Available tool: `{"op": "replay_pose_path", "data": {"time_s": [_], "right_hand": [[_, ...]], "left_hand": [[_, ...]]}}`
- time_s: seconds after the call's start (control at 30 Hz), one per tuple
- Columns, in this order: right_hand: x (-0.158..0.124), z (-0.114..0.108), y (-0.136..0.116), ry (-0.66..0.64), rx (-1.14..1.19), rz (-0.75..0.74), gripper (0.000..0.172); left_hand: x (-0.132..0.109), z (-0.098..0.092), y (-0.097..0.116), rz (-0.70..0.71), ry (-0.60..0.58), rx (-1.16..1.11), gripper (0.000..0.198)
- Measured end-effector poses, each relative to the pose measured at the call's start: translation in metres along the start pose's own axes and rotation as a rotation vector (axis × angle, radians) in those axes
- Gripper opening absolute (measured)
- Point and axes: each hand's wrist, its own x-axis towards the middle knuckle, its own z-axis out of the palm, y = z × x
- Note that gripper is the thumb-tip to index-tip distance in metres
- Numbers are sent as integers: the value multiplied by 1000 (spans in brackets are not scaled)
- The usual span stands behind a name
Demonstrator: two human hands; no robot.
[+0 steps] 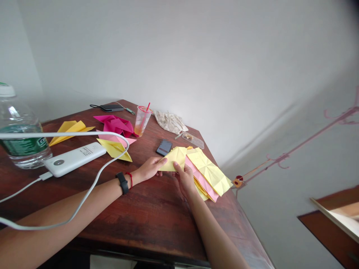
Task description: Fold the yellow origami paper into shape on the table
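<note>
A folded sheet of pale yellow paper (174, 157) is held up between both hands, over the dark wooden table (134, 220). My left hand (150, 167) pinches its left corner, thumb on top. On the lower right edge, my right hand (184, 178) grips it with the thumb laid across the front; the other fingers are mostly behind the paper. Just right of that hand lies a stack of creased yellow and pink papers (209, 170). Behind the held paper rests a dark phone-like device (164, 147).
Left on the table are folded yellow (71, 129), magenta (116, 124) and yellow-pink (114, 149) papers. A white power bank (75, 158) with a cable stands near a water bottle (21, 130). Farther back are a plastic cup (142, 121), crumpled cloth (169, 121) and clear plastic container (193, 140).
</note>
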Motion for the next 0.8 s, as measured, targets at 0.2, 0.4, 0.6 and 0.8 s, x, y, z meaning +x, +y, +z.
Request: {"op": "replay_pose_path", "data": {"time_s": [0.2,0.4,0.6,0.8], "right_hand": [[-4,3,-5,-88,50,28,31],[-2,2,-3,-58,105,31,28],[-3,4,-3,-9,107,36,28],[-5,6,-3,-6,88,67,27]], "left_hand": [[4,-1,-6,-4,-52,-53,62],[1,1,-3,-19,-92,-23,51],[-1,0,1,-5,-110,1,43],[-1,-2,3,4,-11,99,56]]}}
